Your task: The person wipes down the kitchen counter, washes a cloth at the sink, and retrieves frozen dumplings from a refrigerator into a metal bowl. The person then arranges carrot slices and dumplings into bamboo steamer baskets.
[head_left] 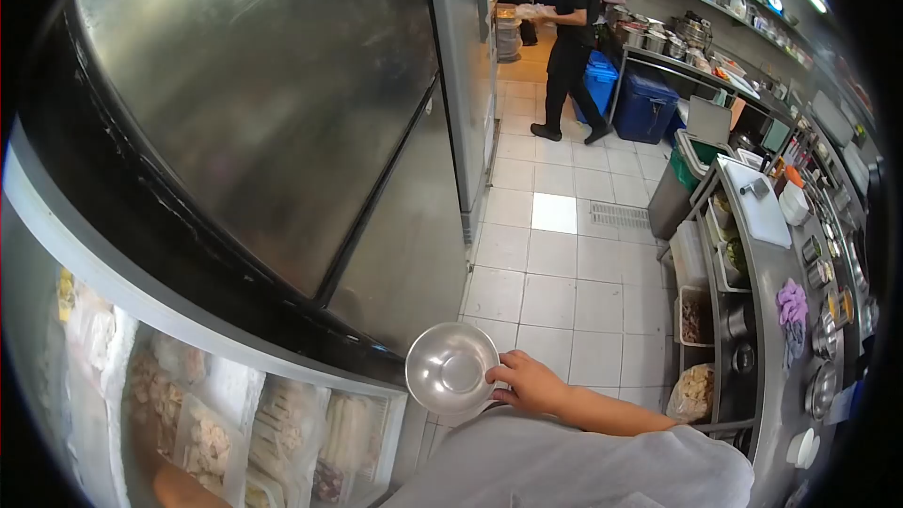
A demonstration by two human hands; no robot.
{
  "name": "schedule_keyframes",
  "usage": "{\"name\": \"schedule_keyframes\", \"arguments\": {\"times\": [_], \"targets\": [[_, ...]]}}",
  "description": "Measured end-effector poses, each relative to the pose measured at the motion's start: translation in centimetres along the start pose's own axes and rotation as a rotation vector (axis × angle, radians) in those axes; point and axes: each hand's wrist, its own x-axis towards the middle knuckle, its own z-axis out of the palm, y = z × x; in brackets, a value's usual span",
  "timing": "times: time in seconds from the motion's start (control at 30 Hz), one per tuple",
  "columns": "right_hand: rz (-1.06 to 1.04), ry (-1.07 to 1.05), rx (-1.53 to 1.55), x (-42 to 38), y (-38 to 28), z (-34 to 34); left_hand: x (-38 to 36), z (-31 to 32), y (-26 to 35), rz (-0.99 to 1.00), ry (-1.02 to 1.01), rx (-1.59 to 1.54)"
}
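Note:
My right hand (523,381) grips the rim of a shiny metal bowl (450,357), with the thumb and fingers pinched on its right side. The inside of the bowl shows no food. At the lower left, my left hand (179,486) reaches into an open cold cabinet; its fingers are hidden or too blurred to make out. Beside it stands a clear container of pale food pieces (209,442). Further right lie plastic-wrapped packs (282,423) and a white basket (393,414) with long pale wrapped items.
A large steel refrigerator door (263,103) fills the upper left. Along the right runs a steel counter (767,320) with a white cutting board (757,202), a purple cloth (792,301) and bowls. A person in black (574,47) walks across the tiled floor (555,301) at the back.

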Motion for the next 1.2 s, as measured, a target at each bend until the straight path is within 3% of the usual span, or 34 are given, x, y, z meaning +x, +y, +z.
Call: {"name": "schedule_keyframes", "arguments": {"times": [0.07, 0.2, 0.27, 0.3, 0.37, 0.47, 0.97, 1.2], "targets": [[-0.042, 0.019, -0.043, 0.6, 0.5, 0.3, 1.3, 1.4, -1.2, 0.022, -0.032, -0.006], [-0.101, -0.041, -0.05, 1.7, 0.8, -0.1, -5.5, -1.5, 1.5, 0.197, 0.092, 0.115], [-0.139, -0.074, -0.053, 1.8, 0.6, -0.1, -5.9, -0.8, 0.1, 0.742, 0.389, 0.38], [-0.14, -0.069, -0.061, 1.9, 0.8, 0.2, -6.2, -0.9, -0.6, 0.677, 0.362, 0.334], [-0.159, -0.091, -0.115, 2.0, 1.3, 0.8, -6.3, -0.7, 0.1, 0.343, 0.193, 0.159], [-0.138, -0.142, -0.149, 2.2, 1.3, 1.0, -5.7, -1.0, 1.2, 0.184, 0.136, 0.093], [-0.29, -0.161, -0.103, 3.0, 1.5, 1.9, -1.6, -0.7, 1.3, 0.107, 0.069, -0.001], [-0.245, -0.195, -0.137, 2.6, 1.9, 2.1, -2.4, -0.6, 2.4, 0.119, 0.114, -0.01]]}}
